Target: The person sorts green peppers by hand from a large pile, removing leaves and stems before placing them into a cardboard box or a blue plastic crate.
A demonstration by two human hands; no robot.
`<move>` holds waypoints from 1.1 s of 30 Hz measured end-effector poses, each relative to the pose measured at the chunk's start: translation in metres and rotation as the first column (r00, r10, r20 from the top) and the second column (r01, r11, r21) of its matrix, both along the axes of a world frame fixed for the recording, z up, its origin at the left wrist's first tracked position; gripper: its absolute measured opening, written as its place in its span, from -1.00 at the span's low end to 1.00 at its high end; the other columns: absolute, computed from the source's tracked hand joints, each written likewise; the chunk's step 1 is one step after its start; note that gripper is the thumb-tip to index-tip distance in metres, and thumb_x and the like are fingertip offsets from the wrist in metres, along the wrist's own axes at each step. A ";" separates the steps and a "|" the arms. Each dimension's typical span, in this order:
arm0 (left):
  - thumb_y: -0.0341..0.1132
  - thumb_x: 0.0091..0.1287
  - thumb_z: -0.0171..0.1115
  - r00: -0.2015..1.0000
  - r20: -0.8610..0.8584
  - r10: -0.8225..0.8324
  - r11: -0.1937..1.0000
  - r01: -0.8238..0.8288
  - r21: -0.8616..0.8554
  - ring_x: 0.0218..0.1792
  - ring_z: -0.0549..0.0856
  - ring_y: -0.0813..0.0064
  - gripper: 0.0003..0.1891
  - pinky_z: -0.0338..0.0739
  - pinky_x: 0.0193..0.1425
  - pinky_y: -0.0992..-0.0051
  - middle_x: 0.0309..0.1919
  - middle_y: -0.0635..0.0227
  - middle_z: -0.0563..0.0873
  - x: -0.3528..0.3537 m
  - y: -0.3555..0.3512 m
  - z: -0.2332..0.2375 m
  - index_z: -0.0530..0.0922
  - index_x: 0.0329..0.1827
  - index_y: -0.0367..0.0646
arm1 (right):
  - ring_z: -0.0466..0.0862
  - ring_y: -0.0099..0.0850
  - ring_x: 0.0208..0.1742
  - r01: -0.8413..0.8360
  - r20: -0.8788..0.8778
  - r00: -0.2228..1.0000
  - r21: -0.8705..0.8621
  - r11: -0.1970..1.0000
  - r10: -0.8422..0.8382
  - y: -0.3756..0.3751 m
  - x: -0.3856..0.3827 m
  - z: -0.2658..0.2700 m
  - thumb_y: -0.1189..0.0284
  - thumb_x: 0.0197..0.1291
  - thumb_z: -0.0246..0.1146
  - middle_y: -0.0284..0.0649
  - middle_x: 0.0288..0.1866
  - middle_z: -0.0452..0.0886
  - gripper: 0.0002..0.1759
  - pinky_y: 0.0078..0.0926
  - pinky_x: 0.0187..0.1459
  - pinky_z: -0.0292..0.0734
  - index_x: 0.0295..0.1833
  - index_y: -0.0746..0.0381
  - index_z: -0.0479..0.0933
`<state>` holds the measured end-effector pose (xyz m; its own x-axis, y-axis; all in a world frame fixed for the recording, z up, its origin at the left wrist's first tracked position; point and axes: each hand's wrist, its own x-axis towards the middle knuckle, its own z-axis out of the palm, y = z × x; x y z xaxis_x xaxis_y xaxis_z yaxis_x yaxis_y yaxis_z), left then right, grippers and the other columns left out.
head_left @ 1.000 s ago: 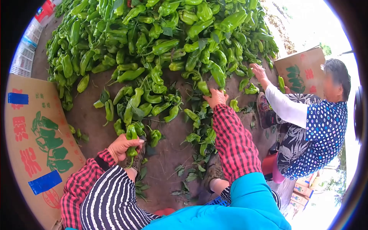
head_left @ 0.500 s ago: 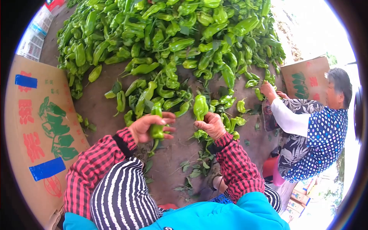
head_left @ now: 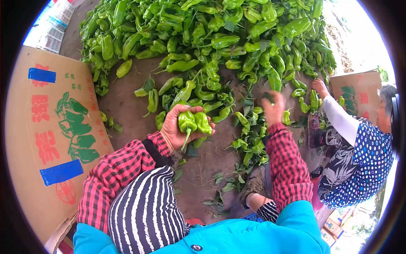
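Observation:
Two green peppers (head_left: pixel 187 121) lie in my left hand (head_left: pixel 171 127), whose fingers curl around them from behind. One pepper's stem hangs down over the palm. My right hand (head_left: pixel 275 111) is out at the near edge of the big heap of green peppers (head_left: pixel 211 42). Motion smears its fingers, and a bit of dark green shows by them; whether they grip it I cannot make out. Just below and left of that hand, small peppers (head_left: pixel 253 146) and leaves lie strewn on the ground.
On the left stands a cardboard box (head_left: pixel 63 127) printed with peppers. At the right a co-worker (head_left: pixel 355 156) sits, one hand among peppers, with another box (head_left: pixel 359 95) behind. White crates (head_left: pixel 53 34) stand at the far left. Loose leaves (head_left: pixel 226 186) litter the ground near my feet.
The pepper that was in my right hand is now in my left hand beside the other one. My right hand has moved up and right toward the heap. The view has shifted slightly.

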<state>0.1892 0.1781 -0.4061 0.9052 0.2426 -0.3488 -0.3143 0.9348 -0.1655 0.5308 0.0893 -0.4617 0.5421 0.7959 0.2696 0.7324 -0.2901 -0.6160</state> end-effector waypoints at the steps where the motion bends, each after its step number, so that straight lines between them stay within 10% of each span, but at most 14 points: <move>1: -0.13 0.15 0.08 1.000 -0.006 0.001 1.000 -0.001 0.001 0.07 0.45 -0.13 -0.61 0.26 0.25 -0.07 -0.06 -0.12 0.53 -0.002 0.001 0.003 0.56 -0.08 -0.21 | 0.43 -0.13 0.05 0.207 0.318 0.921 0.089 0.974 -0.225 0.007 0.013 0.001 0.49 -0.17 0.32 -0.06 -0.08 0.47 -0.42 -0.26 0.19 0.25 0.08 0.23 0.36; 3: -0.10 0.15 0.09 0.999 -0.031 -0.020 1.000 0.021 0.014 0.04 0.47 -0.10 -0.61 0.27 0.25 -0.04 -0.04 -0.12 0.52 -0.002 0.001 0.006 0.57 -0.10 -0.20 | 0.43 -0.23 0.09 0.404 0.403 0.838 -0.007 0.915 -0.367 0.021 0.033 -0.004 0.49 -0.10 0.31 -0.03 0.08 0.41 -0.33 -0.38 0.21 0.24 0.20 0.25 0.25; 5: -0.09 0.14 0.11 0.995 -0.077 -0.057 0.998 0.060 0.034 -0.01 0.51 -0.04 -0.63 0.34 0.19 0.00 -0.07 -0.05 0.54 -0.006 0.001 -0.004 0.58 -0.12 -0.16 | 0.43 -0.34 0.08 0.350 -0.311 0.883 -0.059 0.935 -0.351 0.030 0.052 -0.018 0.43 0.00 0.31 -0.08 0.21 0.33 -0.29 -0.49 0.16 0.28 0.27 0.28 0.16; 7: -0.15 0.14 0.14 0.979 -0.182 -0.091 0.983 0.118 0.143 -0.05 0.55 0.03 -0.69 0.42 0.11 0.01 -0.08 0.02 0.56 -0.012 -0.001 -0.006 0.58 -0.16 -0.17 | 0.48 -0.44 -0.03 0.295 -0.475 0.863 0.198 0.935 -0.172 0.039 0.066 -0.060 0.42 0.08 0.29 -0.14 0.11 0.45 -0.39 -0.56 0.05 0.34 0.23 0.31 0.23; 9: -0.35 0.12 0.16 0.976 -0.178 -0.122 0.977 0.150 0.151 -0.07 0.58 0.12 -0.79 0.48 0.06 0.04 -0.08 0.10 0.57 -0.011 -0.003 -0.007 0.56 -0.20 -0.19 | 0.52 -0.45 -0.37 0.179 -0.585 0.784 -0.109 0.978 -0.209 0.040 0.063 -0.049 0.29 0.10 0.28 -0.23 -0.29 0.55 -0.57 -0.50 -0.28 0.44 0.02 0.29 0.40; 11: -0.41 0.09 0.17 0.965 -0.238 -0.111 0.961 0.165 0.221 -0.07 0.59 0.15 -0.78 0.49 0.06 0.09 -0.10 0.12 0.58 -0.012 -0.007 -0.012 0.54 -0.17 -0.21 | 0.41 -0.51 -0.60 0.215 -0.685 0.643 -0.266 0.940 -0.341 0.038 0.037 -0.017 0.21 0.19 0.19 -0.30 -0.53 0.48 -0.66 -0.53 -0.50 0.34 -0.09 0.26 0.46; 14: -0.47 0.08 0.18 0.943 -0.273 -0.188 0.940 0.254 0.229 -0.11 0.60 0.23 -0.72 0.49 0.03 0.16 -0.22 0.22 0.61 -0.010 -0.008 -0.011 0.48 -0.11 -0.22 | 0.48 -0.49 -0.50 0.171 -0.997 0.064 0.046 0.984 0.036 0.008 -0.005 -0.007 0.10 0.25 0.06 -0.25 -0.40 0.51 -0.61 -0.51 -0.46 0.37 -0.10 0.22 0.45; 17: -0.36 0.09 0.29 0.898 -0.376 -0.228 0.890 0.348 0.294 -0.13 0.60 0.34 -0.69 0.51 -0.01 0.22 -0.25 0.30 0.62 -0.006 -0.010 -0.012 0.49 -0.09 -0.21 | 0.41 -0.56 -0.57 0.146 -0.860 -0.460 0.175 0.974 0.223 -0.023 -0.051 0.013 0.03 0.27 -0.03 -0.25 -0.28 0.51 -0.53 -0.58 -0.47 0.30 -0.03 0.23 0.41; 24: -0.17 0.10 0.36 0.844 -0.523 -0.120 0.798 0.395 0.455 -0.08 0.60 0.39 -0.51 0.51 0.02 0.32 -0.12 0.31 0.60 0.003 -0.021 -0.022 0.43 0.06 -0.15 | 0.34 -0.63 -0.58 -0.037 -0.647 -0.758 -0.094 0.995 -0.089 -0.052 -0.165 0.046 0.09 0.26 0.01 -0.38 -0.32 0.45 -0.60 -0.62 -0.50 0.27 0.02 0.16 0.38; 28: -0.17 0.04 0.39 0.949 -0.266 -0.170 0.859 0.275 0.432 0.01 0.55 0.31 -0.42 0.44 0.14 0.20 -0.04 0.26 0.56 -0.006 -0.019 -0.008 0.39 0.11 -0.16 | 0.37 -0.58 -0.57 -0.259 -0.843 -0.523 0.019 0.966 -0.124 -0.054 -0.192 0.070 0.03 0.28 -0.02 -0.31 -0.35 0.49 -0.58 -0.63 -0.55 0.30 -0.15 0.19 0.44; 30: -0.18 0.02 0.38 0.966 -0.209 -0.150 0.853 0.233 0.466 0.03 0.54 0.28 -0.40 0.43 0.15 0.17 0.00 0.25 0.54 -0.010 -0.016 -0.002 0.38 0.12 -0.16 | 0.43 -0.56 -0.54 -0.708 -1.000 0.013 0.009 0.706 0.026 -0.048 -0.168 0.067 0.04 0.27 0.02 -0.31 -0.37 0.51 -0.59 -0.62 -0.52 0.34 -0.30 0.18 0.50; 31: -0.19 0.01 0.37 0.980 -0.152 -0.128 0.849 0.187 0.494 0.04 0.53 0.26 -0.39 0.42 0.16 0.15 0.03 0.24 0.52 -0.011 -0.016 -0.001 0.37 0.13 -0.17 | 0.50 -0.50 -0.44 -0.597 -0.961 0.277 -0.164 0.786 0.009 -0.042 -0.155 0.058 0.14 0.24 0.12 -0.29 -0.38 0.52 -0.66 -0.55 -0.44 0.40 -0.38 0.20 0.51; 32: -0.18 -0.01 0.36 0.983 -0.130 -0.126 0.871 0.173 0.460 0.06 0.52 0.25 -0.36 0.41 0.18 0.10 0.07 0.23 0.48 -0.013 -0.017 -0.002 0.36 0.15 -0.17 | 0.53 -0.40 -0.34 -0.368 -0.666 0.695 -0.004 0.930 0.272 -0.035 -0.137 0.027 0.26 0.13 0.25 -0.25 -0.38 0.52 -0.77 -0.47 -0.33 0.45 -0.30 0.22 0.52; 33: -0.18 -0.01 0.36 0.983 -0.129 -0.128 0.871 0.173 0.459 0.06 0.52 0.25 -0.36 0.41 0.18 0.10 0.07 0.23 0.48 -0.014 -0.018 -0.002 0.36 0.15 -0.17 | 0.54 -0.28 -0.28 -0.146 -0.230 0.963 -0.013 0.989 0.139 -0.026 -0.108 0.012 0.30 0.03 0.30 -0.20 -0.38 0.54 -0.74 -0.35 -0.22 0.45 -0.25 0.25 0.53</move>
